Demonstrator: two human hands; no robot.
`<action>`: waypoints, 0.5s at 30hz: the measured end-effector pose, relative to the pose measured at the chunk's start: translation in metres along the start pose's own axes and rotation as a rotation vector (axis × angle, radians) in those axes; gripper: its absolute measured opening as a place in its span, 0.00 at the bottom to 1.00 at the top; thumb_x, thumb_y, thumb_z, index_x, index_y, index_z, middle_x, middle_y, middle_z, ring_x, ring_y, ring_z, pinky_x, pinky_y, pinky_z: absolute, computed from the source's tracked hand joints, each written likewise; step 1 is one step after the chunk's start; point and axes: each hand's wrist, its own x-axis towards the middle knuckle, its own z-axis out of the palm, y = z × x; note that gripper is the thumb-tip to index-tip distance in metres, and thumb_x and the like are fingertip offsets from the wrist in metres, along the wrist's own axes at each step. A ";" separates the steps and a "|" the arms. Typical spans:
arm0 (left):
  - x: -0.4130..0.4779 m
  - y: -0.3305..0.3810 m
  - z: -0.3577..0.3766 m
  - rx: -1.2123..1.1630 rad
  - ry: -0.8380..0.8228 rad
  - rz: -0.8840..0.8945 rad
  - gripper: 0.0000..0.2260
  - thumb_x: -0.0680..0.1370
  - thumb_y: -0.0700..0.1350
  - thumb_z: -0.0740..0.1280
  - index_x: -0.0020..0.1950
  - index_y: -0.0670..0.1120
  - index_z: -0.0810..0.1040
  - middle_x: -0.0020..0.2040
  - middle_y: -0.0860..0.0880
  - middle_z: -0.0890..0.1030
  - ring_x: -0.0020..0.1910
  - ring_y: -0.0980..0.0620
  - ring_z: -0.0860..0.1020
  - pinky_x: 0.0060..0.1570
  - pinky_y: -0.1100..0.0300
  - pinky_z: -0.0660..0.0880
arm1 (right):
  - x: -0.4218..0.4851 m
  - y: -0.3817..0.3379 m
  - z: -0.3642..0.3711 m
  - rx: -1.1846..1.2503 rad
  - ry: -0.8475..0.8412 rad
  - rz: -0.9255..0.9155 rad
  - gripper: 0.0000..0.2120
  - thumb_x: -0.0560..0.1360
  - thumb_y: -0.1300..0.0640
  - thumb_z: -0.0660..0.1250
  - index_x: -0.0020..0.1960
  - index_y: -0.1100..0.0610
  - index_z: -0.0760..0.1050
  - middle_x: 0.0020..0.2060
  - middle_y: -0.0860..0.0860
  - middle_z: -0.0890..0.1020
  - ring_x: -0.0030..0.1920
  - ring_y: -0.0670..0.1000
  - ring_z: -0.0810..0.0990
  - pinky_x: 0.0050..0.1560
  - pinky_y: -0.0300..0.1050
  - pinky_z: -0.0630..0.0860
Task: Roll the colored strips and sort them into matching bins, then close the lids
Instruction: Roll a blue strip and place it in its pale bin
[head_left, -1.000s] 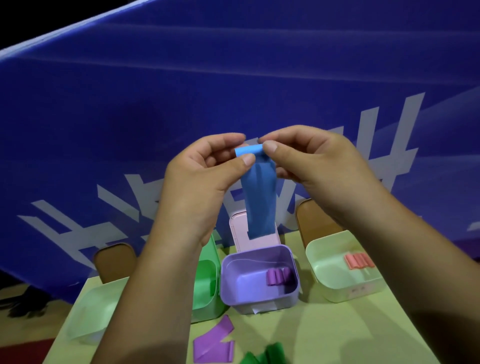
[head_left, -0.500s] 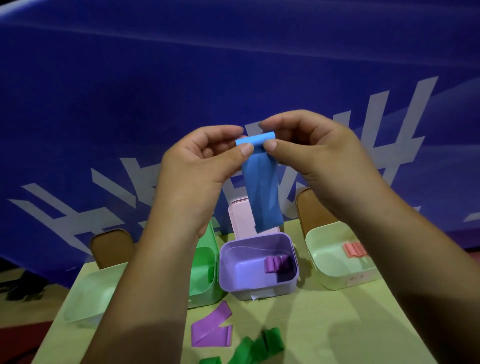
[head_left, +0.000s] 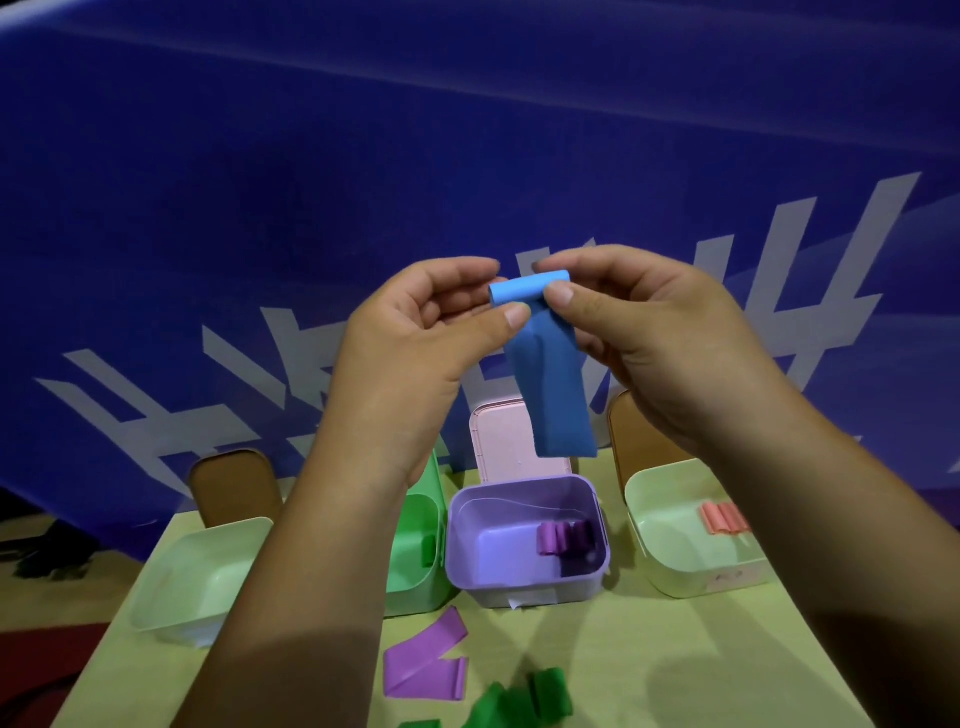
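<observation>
Blocking most of the bright green plastic bin (head_left: 415, 566), the left forearm leaves only that bin's right part in view, and its contents are hard to make out. The right forearm crosses the near corner of the pale green bin (head_left: 675, 566) on the right, where pink rolled strips (head_left: 723, 518) lie. Dark green loose strips (head_left: 524, 699) run off the bottom edge of the yellow-green table (head_left: 675, 665).

Both hands are raised above the bins. The left hand (head_left: 410, 353) pinches the soft blue strip (head_left: 550, 374) between thumb and curled fingers at the left end of its roll. The right hand (head_left: 660, 338) pinches the right end the same way. The strip's top is wound into a tight, lighter blue cylinder lying crosswise. The rest hangs down flat and slightly creased, its lower edge in front of the upright pink lid (head_left: 501, 441) of the open lilac bin (head_left: 524, 587), which holds purple rolls (head_left: 563, 538).
</observation>
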 end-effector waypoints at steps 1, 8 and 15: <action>0.000 -0.001 -0.001 0.006 0.001 -0.007 0.15 0.76 0.40 0.80 0.61 0.49 0.86 0.55 0.47 0.88 0.58 0.49 0.87 0.57 0.56 0.82 | 0.001 0.001 0.001 0.003 0.002 -0.005 0.08 0.80 0.60 0.72 0.56 0.50 0.85 0.51 0.54 0.88 0.53 0.57 0.86 0.56 0.50 0.84; 0.000 -0.006 -0.006 0.029 0.045 0.003 0.08 0.79 0.42 0.78 0.58 0.49 0.87 0.48 0.49 0.88 0.52 0.48 0.87 0.56 0.49 0.85 | 0.004 0.003 0.006 0.032 -0.048 -0.015 0.11 0.80 0.65 0.70 0.59 0.54 0.84 0.48 0.49 0.89 0.54 0.49 0.88 0.54 0.40 0.84; -0.001 -0.002 -0.013 0.039 0.059 0.046 0.11 0.77 0.38 0.78 0.58 0.49 0.87 0.51 0.49 0.89 0.54 0.52 0.87 0.55 0.57 0.82 | 0.007 0.005 0.016 0.037 -0.059 0.002 0.09 0.81 0.58 0.70 0.60 0.55 0.85 0.53 0.55 0.88 0.56 0.50 0.88 0.51 0.38 0.84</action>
